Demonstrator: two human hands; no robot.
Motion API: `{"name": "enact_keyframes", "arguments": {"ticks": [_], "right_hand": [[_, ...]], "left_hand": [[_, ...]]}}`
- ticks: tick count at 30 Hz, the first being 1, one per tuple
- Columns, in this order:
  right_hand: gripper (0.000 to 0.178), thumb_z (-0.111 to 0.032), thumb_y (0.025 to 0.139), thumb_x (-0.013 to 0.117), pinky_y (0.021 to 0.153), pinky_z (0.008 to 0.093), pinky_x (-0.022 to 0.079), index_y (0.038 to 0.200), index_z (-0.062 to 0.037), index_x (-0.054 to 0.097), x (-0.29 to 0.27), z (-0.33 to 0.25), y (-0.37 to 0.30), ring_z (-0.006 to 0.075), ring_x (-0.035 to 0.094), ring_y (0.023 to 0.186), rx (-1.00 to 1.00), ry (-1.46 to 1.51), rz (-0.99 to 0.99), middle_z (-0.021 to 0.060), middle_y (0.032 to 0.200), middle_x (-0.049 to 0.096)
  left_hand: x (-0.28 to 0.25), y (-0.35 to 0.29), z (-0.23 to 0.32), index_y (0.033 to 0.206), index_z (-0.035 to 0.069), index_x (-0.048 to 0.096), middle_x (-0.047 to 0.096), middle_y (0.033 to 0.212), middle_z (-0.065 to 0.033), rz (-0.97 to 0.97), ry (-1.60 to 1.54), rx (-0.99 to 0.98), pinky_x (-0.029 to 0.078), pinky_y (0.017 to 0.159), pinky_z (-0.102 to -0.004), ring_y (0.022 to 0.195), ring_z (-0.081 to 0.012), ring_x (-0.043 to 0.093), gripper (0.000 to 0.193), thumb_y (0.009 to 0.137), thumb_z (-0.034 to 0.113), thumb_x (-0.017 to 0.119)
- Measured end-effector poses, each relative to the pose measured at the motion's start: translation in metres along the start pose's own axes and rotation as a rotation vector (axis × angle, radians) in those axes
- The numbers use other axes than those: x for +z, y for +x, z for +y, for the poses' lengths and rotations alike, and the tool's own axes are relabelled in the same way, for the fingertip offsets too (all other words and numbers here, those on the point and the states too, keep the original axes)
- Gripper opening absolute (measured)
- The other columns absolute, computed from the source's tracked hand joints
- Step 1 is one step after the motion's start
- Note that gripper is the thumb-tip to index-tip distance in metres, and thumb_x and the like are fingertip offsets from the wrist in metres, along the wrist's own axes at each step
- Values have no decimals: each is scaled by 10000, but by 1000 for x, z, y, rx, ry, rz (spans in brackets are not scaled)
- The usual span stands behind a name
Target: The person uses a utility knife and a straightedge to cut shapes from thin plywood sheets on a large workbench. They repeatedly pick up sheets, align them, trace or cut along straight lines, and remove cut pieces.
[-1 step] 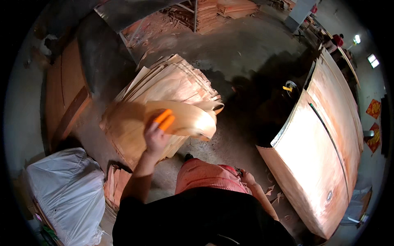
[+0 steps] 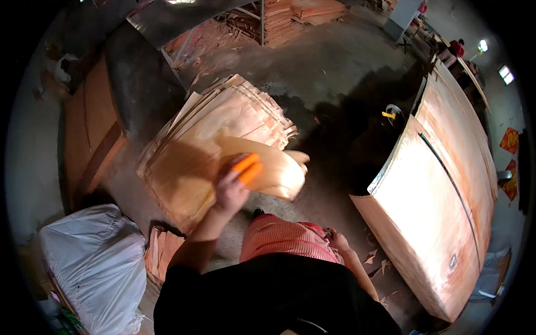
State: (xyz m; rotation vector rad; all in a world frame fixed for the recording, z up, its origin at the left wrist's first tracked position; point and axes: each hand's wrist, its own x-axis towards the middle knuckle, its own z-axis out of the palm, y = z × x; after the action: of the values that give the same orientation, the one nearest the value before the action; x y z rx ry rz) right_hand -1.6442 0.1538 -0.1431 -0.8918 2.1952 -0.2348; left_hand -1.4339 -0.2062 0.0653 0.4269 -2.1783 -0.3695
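Observation:
My left hand (image 2: 233,187), with orange covers on two fingers, is closed on a thin wood veneer sheet (image 2: 279,173). The sheet bows upward and its right end curls; motion blurs it a little. Beneath lies a stack of veneer sheets (image 2: 245,106) with ragged, uneven edges. My right hand (image 2: 338,241) is low beside the red-and-white striped cloth (image 2: 285,240) at my waist. Its fingers are closed round a small dark thing that I cannot make out.
On the right stands a large pale wood panel stack (image 2: 441,206) with a dark strip (image 2: 449,184) across it. A white sheet-covered pile (image 2: 95,257) is at lower left, brown boards (image 2: 92,123) lean at left. Far back, more veneer piles (image 2: 279,22) and a person in red (image 2: 456,49).
My left hand has moved right and slightly up, carrying the veneer sheet with it, and more of the stack's left part shows. My right hand stays at my side.

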Motion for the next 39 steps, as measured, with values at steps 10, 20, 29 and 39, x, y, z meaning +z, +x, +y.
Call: {"name": "enact_keyframes", "arguments": {"ticks": [10, 20, 29, 39], "right_hand": [[367, -44, 836, 355, 427, 165, 302, 1191, -90, 439, 14, 123, -156, 49, 397, 494, 123, 1344, 510, 30, 857, 565], [274, -227, 898, 396, 467, 202, 276, 1050, -25, 503, -29, 185, -248, 59, 330, 485, 23, 1542, 651, -40, 551, 363], [310, -320, 879, 421, 455, 192, 201, 927, -55, 574, -31, 306, -330, 38, 248, 482, 108, 1723, 689, -81, 552, 298], [349, -191, 756, 614, 721, 214, 401, 1028, 8, 528, -90, 430, -449, 82, 509, 765, 169, 1693, 822, 16, 856, 566]], "left_hand": [[109, -30, 271, 989, 65, 613, 517, 1134, -98, -343, -421, 387, 308, 946, -415, 1092, -235, 459, 297, 731, 14, 473], [180, -35, 417, 986, 131, 630, 543, 1112, -93, -407, -504, 707, 164, 1013, -392, 1121, -232, 432, 288, 717, 117, 528], [328, -26, 552, 907, 139, 655, 584, 1027, -88, -313, -644, 824, 212, 986, -385, 1063, -233, 471, 236, 677, 116, 609], [468, -16, 760, 910, 132, 647, 567, 1058, -97, -432, -902, 951, 229, 979, -388, 1066, -236, 462, 244, 666, 138, 641]]}}
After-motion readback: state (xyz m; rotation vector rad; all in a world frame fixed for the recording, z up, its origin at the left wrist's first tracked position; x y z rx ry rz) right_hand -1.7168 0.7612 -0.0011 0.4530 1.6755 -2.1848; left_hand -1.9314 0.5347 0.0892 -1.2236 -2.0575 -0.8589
